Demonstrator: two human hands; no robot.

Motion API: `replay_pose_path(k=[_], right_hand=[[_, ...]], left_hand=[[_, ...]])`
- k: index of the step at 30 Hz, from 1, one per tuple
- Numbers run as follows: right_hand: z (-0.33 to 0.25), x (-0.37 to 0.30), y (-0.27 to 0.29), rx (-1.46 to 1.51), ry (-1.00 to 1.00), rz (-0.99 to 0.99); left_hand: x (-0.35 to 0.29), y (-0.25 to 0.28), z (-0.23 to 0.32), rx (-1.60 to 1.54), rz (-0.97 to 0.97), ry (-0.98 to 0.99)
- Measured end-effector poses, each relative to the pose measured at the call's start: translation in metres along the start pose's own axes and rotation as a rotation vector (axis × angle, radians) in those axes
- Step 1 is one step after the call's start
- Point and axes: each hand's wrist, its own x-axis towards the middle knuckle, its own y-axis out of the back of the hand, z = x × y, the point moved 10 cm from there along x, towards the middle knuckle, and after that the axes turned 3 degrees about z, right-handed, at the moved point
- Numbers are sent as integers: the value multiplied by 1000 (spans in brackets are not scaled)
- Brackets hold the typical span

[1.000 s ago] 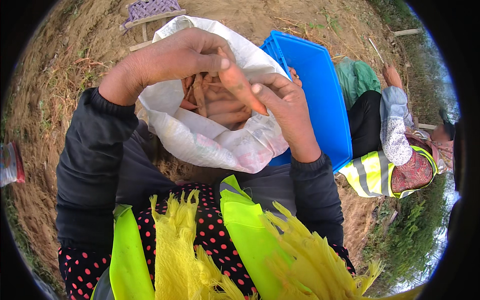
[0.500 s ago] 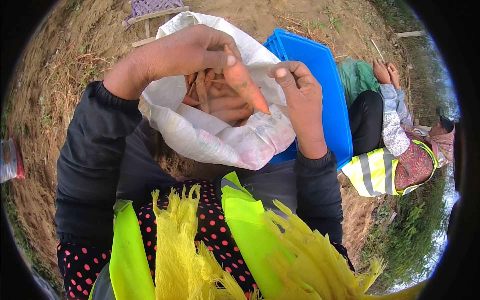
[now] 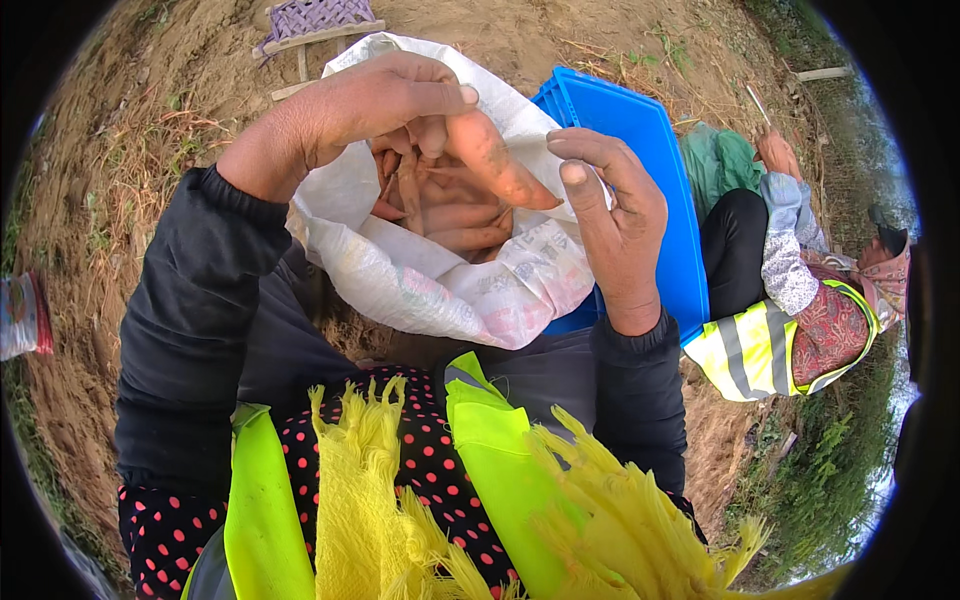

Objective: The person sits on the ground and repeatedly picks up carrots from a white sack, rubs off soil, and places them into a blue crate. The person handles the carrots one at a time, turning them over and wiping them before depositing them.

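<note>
Beyond the fringe of a yellow scarf (image 3: 360,470), a worker's left hand (image 3: 385,105) pinches an orange root (image 3: 490,155) at its upper end, tip slanting down over a white sack (image 3: 420,290). The right hand (image 3: 620,215), at the tip a second ago, now stands apart, empty, thumb and fingers slightly parted, leaving the left alone to bear the root. Hand and root partly screen the loose roots (image 3: 460,215) inside. A blue crate (image 3: 650,130) sits beside the sack, partly hidden by the right hand; beyond are a green bag (image 3: 718,165), a seated co-worker (image 3: 765,350) and a purple woven stool (image 3: 318,18).
</note>
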Motion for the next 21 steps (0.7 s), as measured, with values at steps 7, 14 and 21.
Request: replay_pose_path(k=[7, 14, 21], right_hand=[[-15, -1, -19, -28, 98, -28], [-8, -2, -20, 34, 23, 14], [6, -4, -14, 137, -69, 76]], left_hand=[[-3, 6, 5, -143, 90, 53], [-3, 1, 3, -128, 67, 43], [-2, -1, 3, -138, 34, 44]])
